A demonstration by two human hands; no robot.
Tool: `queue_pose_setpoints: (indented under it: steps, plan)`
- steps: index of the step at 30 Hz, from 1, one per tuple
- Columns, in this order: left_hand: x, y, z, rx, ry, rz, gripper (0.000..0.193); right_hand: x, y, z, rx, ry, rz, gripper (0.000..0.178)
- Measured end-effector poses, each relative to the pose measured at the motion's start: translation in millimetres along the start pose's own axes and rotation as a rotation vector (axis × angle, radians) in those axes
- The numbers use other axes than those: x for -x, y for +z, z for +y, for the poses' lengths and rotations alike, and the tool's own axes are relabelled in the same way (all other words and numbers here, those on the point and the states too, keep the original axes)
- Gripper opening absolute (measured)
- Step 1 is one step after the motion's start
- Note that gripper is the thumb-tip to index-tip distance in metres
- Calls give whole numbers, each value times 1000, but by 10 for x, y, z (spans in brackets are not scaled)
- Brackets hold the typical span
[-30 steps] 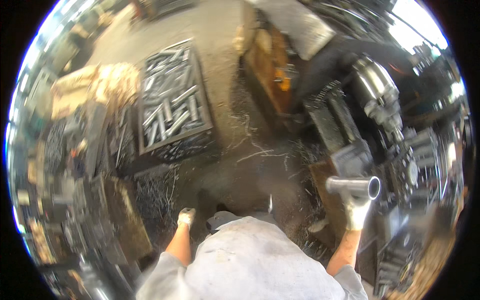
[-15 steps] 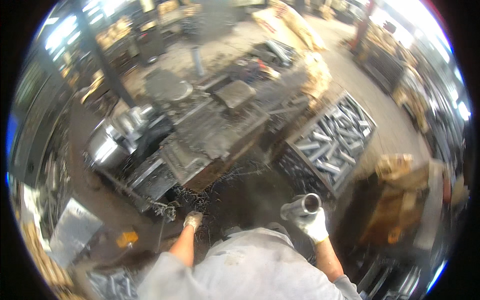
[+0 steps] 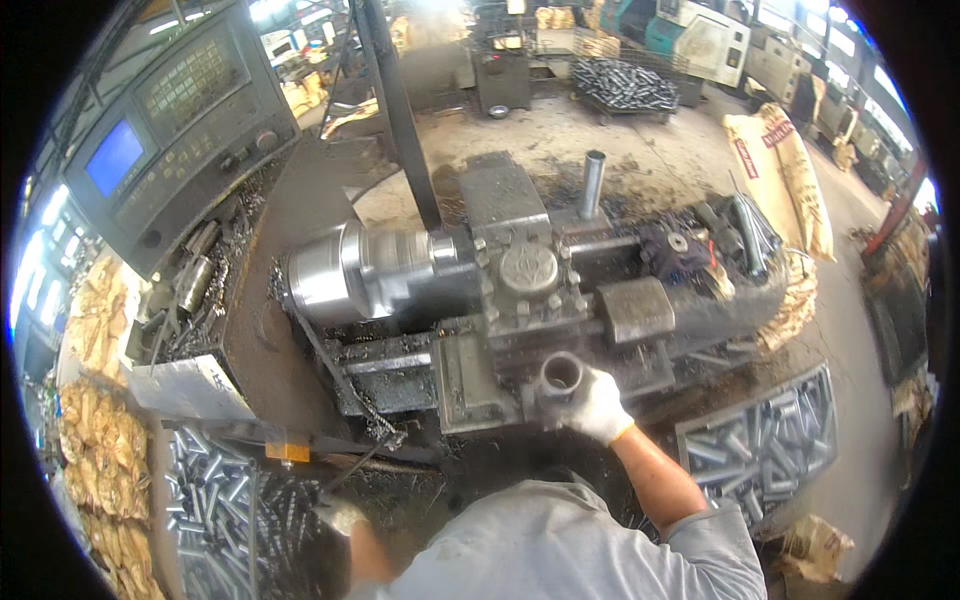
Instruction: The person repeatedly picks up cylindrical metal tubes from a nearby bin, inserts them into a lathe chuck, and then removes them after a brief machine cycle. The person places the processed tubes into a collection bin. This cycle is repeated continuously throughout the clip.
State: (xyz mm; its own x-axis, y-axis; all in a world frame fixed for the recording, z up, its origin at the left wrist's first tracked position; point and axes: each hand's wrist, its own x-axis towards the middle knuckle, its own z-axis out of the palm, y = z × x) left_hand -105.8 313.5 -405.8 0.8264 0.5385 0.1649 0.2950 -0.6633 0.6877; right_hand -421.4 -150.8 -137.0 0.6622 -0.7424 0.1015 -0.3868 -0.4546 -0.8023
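My right hand (image 3: 602,410), in a white glove, is closed around a short hollow metal tube (image 3: 563,373). The tube's round open end faces up, above the front of the lathe carriage (image 3: 470,385). Low on the left, my gloved left hand (image 3: 342,515) is smeared by motion beside a thin dark rod (image 3: 355,468); whether it grips the rod is unclear. Across the lathe from me, the shiny chuck (image 3: 335,278) lies left of the square tool post (image 3: 530,270), with a bright metal piece (image 3: 440,248) jutting from it toward the tool post.
A crate of metal tubes (image 3: 765,440) stands at right, another pile of tubes (image 3: 210,500) at lower left. Dark chips lie around the lathe bed. A control panel (image 3: 180,120) with a lit screen rises at left. A steel post (image 3: 395,120) stands behind the chuck.
The view has swung, bringing the control panel in at left. My right hand has carried the tube from beside my body forward to the lathe carriage. My left hand now appears lower, beside the rod.
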Motion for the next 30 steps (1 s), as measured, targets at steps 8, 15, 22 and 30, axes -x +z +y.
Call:
queue_pose_setpoints:
  steps: [8,15,22,30]
  plan:
    - [-580,-420,1074,186,245,-120,47,-578,-781,525,230,-122,-504,52]
    - [-755,-157,755,-625,563,-281,36,-1714,-1413,561,-138,-303,-194,32]
    - [775,379,816,764,-198,-565,17,-3758,-349,895,370,-52,-1221,35]
    - [1361,-325,2086,323,351,-581,23,-4123,600,-406,274,-358,-911,94]
